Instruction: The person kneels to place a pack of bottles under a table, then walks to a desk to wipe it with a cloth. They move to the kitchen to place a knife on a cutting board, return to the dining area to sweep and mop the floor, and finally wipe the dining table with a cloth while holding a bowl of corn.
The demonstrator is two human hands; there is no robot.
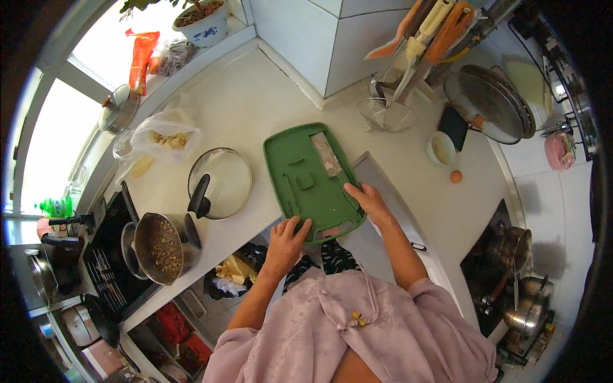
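A green plastic cutting board [313,163] lies in front of me, its near end reaching past the inner edge of the counter. Its top bears curved dark green marks and an inset pale panel [327,153], with a slot at the near end. My right hand [371,203] grips the board's near right edge, thumb on top and the other fingers hidden. At the near left corner, my left hand [289,237] holds the board with its fingers over the rim. To the left, a glass lid [225,179] with a black handle rests on the counter.
A pot [165,249] of brown crumbly contents stands left, near a plastic bag [163,134] of yellowish food. At right are a bowl [440,148], an egg [456,176], a wire strainer [388,115] and leaning pans [488,105]. Below, a lined bin [234,273] holds waste.
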